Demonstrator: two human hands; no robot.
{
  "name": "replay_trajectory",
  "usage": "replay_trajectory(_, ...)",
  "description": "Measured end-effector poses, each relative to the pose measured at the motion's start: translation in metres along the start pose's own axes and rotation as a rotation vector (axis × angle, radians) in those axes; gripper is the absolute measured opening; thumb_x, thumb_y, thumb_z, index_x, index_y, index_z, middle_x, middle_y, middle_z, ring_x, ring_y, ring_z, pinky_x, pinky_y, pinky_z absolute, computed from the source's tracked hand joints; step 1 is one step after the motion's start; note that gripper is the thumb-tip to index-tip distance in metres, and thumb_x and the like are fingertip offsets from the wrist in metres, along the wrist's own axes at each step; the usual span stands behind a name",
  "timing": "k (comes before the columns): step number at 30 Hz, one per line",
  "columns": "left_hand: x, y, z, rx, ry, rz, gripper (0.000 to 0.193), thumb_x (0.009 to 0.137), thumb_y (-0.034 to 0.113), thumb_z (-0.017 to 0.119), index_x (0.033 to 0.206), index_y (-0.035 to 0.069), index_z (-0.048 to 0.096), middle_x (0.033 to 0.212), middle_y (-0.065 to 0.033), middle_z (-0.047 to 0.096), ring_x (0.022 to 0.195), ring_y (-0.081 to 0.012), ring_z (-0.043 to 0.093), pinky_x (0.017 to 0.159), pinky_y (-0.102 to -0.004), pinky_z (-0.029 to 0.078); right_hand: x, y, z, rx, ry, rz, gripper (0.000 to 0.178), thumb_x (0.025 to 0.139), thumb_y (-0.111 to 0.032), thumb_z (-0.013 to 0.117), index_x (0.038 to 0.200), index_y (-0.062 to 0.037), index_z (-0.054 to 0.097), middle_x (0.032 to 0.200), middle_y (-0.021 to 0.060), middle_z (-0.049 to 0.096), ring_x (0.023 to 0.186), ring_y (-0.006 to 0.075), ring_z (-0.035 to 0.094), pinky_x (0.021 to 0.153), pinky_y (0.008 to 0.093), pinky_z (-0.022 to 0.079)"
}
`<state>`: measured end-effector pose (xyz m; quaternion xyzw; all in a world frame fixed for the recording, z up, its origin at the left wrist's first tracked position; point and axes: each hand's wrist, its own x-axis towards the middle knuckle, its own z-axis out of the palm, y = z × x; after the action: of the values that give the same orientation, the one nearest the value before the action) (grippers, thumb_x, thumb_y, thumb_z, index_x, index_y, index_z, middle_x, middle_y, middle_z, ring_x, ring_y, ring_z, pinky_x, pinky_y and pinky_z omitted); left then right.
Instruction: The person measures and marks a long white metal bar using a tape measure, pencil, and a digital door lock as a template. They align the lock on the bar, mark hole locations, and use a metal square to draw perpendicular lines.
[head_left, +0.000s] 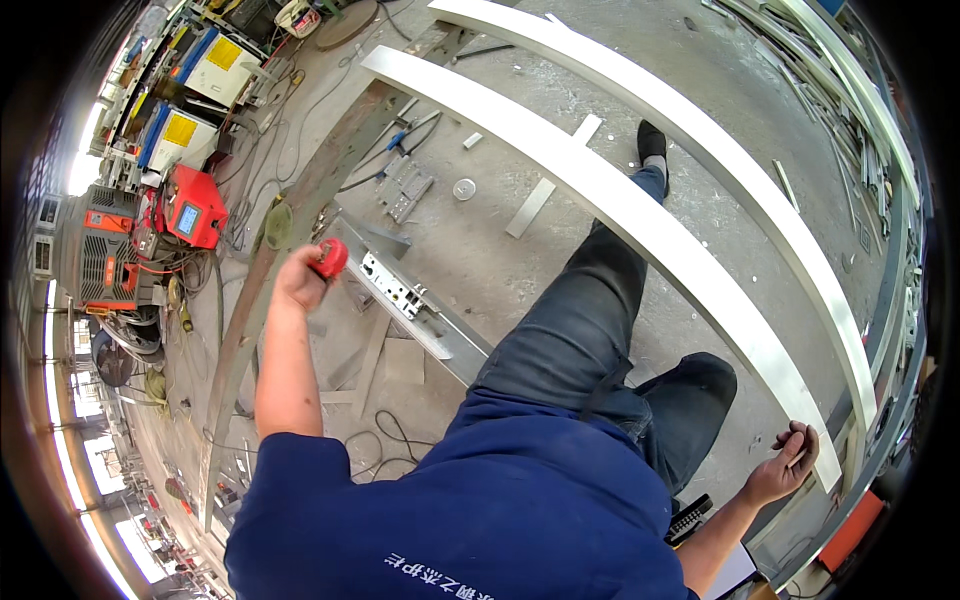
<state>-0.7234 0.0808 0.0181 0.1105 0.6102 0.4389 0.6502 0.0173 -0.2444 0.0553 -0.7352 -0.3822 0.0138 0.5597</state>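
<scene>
My left hand (pixel 299 283) is closed around a red tape measure (pixel 331 259), held up beside a metal plate fixture (pixel 400 292) with a white slotted block on it. On the right my right hand (pixel 783 468) is closed, its fingers curled next to the near end of a long pale metal bar (pixel 600 190). A small pale thing seems to sit between these fingers, too small to name. Whether that hand touches the bar, I cannot tell. A second pale bar (pixel 700 125) runs alongside, farther off.
A red machine with a screen (pixel 195 208) and an orange-grey machine (pixel 110 250) stand at the left among cables. Metal strips (pixel 850 130) lie piled at the far right. A rusty beam (pixel 262 295) crosses the left side. Short flat pieces (pixel 530 207) lie on the floor.
</scene>
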Motion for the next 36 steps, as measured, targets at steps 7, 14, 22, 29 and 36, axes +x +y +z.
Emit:
replay_trajectory(7, 0.068, -0.036, -0.061, -0.179, 0.257, 0.266, 0.035, 0.097, -0.001, 0.061, 0.131, -0.004, 0.055, 0.124, -0.0168, 0.066, 0.106, -0.0310, 0.069, 0.094, -0.0512, 0.059, 0.009, 0.008, 0.019, 0.010, -0.112, 0.002, 0.025, 0.107, -0.005, 0.056, 0.132, -0.0025, 0.060, 0.112, 0.0081, 0.067, 0.088, 0.0112, 0.057, 0.075, 0.0247, 0.047)
replay_trajectory(14, 0.134, 0.059, -0.047, 0.044, 0.351, 0.602, 0.038, 0.091, 0.000, 0.070, 0.125, -0.005, 0.056, 0.115, -0.0158, 0.066, 0.096, -0.0271, 0.071, 0.074, -0.0434, 0.064, 0.002, 0.009, 0.029, -0.129, -0.164, 0.023, 0.028, 0.105, -0.003, 0.058, 0.133, 0.0010, 0.059, 0.120, 0.0098, 0.068, 0.108, 0.0170, 0.064, 0.096, 0.0296, 0.050)
replay_trajectory(22, 0.231, 0.115, 0.000, 0.477, 0.765, 0.705, 0.048, 0.080, 0.002, 0.081, 0.121, -0.007, 0.058, 0.110, -0.0188, 0.070, 0.097, -0.0297, 0.071, 0.086, -0.0400, 0.056, 0.023, 0.001, 0.040, -0.185, -0.245, 0.068, 0.029, 0.103, 0.000, 0.060, 0.132, 0.0045, 0.059, 0.124, 0.0120, 0.068, 0.115, 0.0195, 0.064, 0.105, 0.0318, 0.048)
replay_trajectory(29, 0.233, 0.128, -0.039, 1.465, 1.129, 0.314, 0.056, 0.095, 0.044, 0.060, 0.141, 0.012, 0.059, 0.130, -0.0182, 0.068, 0.119, -0.0382, 0.066, 0.102, -0.0500, 0.050, 0.030, 0.015, 0.058, -0.204, -0.330, 0.082, 0.034, 0.101, 0.005, 0.058, 0.135, 0.0044, 0.058, 0.127, 0.0129, 0.066, 0.118, 0.0224, 0.064, 0.106, 0.0344, 0.049)
replay_trajectory(36, 0.190, 0.143, 0.136, 1.580, 0.902, 0.436, 0.055, 0.094, 0.043, 0.051, 0.129, 0.005, 0.071, 0.144, -0.0206, 0.061, 0.134, -0.0381, 0.058, 0.107, -0.0509, 0.047, 0.051, 0.015, 0.084, -0.081, -0.385, 0.008, 0.037, 0.101, 0.005, 0.057, 0.138, 0.0041, 0.057, 0.129, 0.0147, 0.066, 0.117, 0.0249, 0.065, 0.106, 0.0354, 0.050)
